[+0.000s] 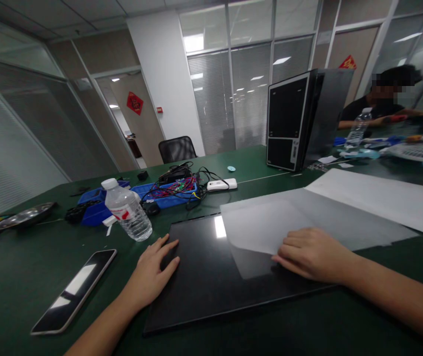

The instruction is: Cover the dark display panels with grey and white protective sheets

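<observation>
Left hand (155, 269) palm down, fingers spread wide, gripping nothing, fingertips on the left part of the black panel (200, 282). Right hand (307, 254) comes in from the right, knuckles up, fingers curled narrow, pinching the near edge of the translucent sheet (266, 217). Panel lies flat on the green table (7, 282), between the hands; sheet covers its far right part and runs on past it to the right. Phone (75, 291) left of left hand, water bottle (129, 212) just beyond it. Panel's right end hidden by sheet and right hand, right fingertips mostly tucked away, both forearms cut off
</observation>
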`<state>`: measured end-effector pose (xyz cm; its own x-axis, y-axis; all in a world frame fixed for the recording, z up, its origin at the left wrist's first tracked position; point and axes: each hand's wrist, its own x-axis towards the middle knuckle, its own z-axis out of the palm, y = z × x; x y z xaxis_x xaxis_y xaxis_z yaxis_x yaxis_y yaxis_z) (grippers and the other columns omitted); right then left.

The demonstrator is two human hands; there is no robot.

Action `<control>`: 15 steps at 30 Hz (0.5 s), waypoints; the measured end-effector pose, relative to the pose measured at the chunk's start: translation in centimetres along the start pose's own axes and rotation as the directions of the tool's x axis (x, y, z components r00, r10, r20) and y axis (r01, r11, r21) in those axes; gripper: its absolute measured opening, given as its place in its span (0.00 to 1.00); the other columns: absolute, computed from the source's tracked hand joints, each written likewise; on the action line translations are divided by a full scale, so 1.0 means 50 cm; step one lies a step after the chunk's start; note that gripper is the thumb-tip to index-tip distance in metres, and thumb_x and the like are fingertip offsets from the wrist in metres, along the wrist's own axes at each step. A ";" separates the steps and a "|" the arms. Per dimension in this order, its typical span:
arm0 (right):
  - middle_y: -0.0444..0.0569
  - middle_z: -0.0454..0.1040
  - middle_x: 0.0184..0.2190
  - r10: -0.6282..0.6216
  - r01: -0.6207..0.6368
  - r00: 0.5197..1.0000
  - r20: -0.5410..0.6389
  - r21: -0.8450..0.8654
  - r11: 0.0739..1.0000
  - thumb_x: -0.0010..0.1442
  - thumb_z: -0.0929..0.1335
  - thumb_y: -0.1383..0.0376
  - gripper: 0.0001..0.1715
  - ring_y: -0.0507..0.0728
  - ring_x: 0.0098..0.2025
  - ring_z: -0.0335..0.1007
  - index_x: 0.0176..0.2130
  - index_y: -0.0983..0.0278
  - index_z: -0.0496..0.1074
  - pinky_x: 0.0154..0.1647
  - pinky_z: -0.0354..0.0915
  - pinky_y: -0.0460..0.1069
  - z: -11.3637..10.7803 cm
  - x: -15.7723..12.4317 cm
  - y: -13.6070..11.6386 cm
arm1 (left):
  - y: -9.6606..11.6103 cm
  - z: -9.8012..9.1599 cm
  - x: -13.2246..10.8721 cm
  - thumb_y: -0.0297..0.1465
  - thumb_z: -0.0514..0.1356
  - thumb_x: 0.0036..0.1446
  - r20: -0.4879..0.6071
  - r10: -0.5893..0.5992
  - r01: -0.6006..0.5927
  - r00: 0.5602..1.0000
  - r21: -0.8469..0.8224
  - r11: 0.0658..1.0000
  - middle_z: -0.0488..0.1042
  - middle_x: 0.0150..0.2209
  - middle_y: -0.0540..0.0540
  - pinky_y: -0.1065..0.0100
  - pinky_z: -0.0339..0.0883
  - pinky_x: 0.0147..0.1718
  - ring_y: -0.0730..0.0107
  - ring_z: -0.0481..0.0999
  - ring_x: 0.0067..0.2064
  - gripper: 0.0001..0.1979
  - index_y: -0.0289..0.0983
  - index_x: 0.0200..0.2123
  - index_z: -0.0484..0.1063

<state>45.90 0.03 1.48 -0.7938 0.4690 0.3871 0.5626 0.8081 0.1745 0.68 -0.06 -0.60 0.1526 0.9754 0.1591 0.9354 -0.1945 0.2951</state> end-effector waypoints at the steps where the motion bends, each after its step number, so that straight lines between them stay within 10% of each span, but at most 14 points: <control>1: 0.46 0.76 0.27 -0.042 0.043 0.999 -0.015 0.068 0.997 0.74 0.63 0.58 0.18 0.53 0.29 0.71 0.38 0.62 0.77 0.32 0.59 0.51 -0.001 0.001 -0.001 | 0.000 0.001 0.001 0.48 0.53 0.67 0.003 0.001 -0.001 1.000 0.002 1.000 0.61 0.74 0.37 0.40 0.51 0.72 0.45 0.60 0.74 0.30 0.41 0.66 0.72; 15: 0.54 0.82 0.51 0.506 -0.513 0.857 0.100 0.077 0.855 0.73 0.60 0.50 0.29 0.65 0.53 0.78 0.50 0.63 0.82 0.57 0.72 0.63 0.031 -0.093 0.190 | -0.001 0.003 0.001 0.48 0.51 0.69 0.018 0.012 -0.012 1.000 0.014 1.000 0.60 0.74 0.37 0.39 0.50 0.72 0.45 0.59 0.75 0.30 0.42 0.67 0.71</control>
<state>54.56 6.06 -0.04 -0.4190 0.8461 0.3295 0.8704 0.4776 -0.1195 0.69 0.03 -0.72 0.1693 0.9747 0.1458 0.9378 -0.2049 0.2803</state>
